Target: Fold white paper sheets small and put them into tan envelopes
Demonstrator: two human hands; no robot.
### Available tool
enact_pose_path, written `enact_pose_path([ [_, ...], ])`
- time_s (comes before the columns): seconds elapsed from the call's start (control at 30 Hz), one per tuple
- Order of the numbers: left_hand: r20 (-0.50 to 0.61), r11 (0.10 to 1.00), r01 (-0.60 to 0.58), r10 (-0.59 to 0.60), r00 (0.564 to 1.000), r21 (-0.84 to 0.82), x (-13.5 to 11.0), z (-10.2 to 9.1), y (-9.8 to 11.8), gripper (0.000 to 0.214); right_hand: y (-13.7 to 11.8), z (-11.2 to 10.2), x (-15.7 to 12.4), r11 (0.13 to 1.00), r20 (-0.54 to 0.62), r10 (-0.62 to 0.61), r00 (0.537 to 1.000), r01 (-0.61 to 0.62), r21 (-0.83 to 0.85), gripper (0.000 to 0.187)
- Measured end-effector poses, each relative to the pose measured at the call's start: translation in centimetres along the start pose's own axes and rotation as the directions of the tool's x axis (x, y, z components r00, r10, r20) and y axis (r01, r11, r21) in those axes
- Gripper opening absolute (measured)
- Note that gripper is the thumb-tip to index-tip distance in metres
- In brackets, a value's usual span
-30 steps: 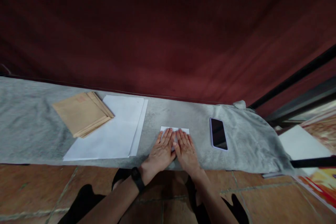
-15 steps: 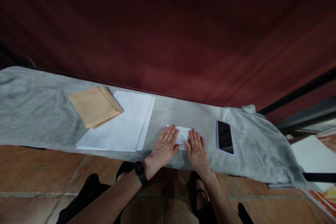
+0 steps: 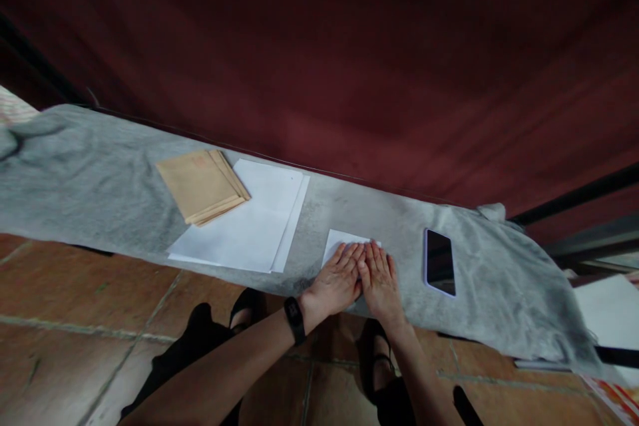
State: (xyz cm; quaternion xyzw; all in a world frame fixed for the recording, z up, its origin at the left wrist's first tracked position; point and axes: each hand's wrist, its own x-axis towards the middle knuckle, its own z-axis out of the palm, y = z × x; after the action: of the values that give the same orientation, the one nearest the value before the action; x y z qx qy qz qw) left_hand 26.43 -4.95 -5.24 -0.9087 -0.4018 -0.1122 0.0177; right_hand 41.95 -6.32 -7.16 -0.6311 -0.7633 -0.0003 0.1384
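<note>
A small white piece of paper, apparently folded, lies on the grey cloth in front of me. My left hand rests flat across it with the fingers stretched out. Beside it and touching it, my right hand presses flat on the paper's right part, fingers extended. Most of the paper is hidden under both hands. To the right of my right hand lies a phone with a dark screen and a pale purple case.
Left of my hands are large white paper sheets, with a stack of brown envelopes partly on them. Grey cloth covers the narrow bench. A dark red surface rises behind it. More white paper lies low at the far right.
My left hand has slid right over the small paper until it meets my right hand, uncovering the paper's left end. The view has shifted and tilted slightly.
</note>
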Motion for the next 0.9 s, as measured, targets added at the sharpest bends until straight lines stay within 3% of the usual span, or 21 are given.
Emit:
enact_pose_path([
  [0.4, -0.010, 0.999, 0.001, -0.002, 1.000, -0.037, 0.0, 0.5, -0.1, 0.061, 0.4, 0.5, 0.1, 0.995, -0.024, -0.019, 1.000, 0.017, -0.093, 0.061],
  [0.67, 0.004, 0.982, 0.177, -0.177, 0.984, -0.059, 1.0, 1.0, -1.2, 0.058, 0.0, 0.4, 0.5, 0.992, -0.029, 0.045, 0.999, -0.049, -0.119, 0.058],
  [0.9, -0.064, 0.961, 0.271, -0.274, 0.960, -0.055, 1.4, 1.9, -1.8, 0.061, 0.6, 0.2, 0.5, 0.991, -0.081, 0.058, 0.995, -0.067, -0.113, 0.062],
])
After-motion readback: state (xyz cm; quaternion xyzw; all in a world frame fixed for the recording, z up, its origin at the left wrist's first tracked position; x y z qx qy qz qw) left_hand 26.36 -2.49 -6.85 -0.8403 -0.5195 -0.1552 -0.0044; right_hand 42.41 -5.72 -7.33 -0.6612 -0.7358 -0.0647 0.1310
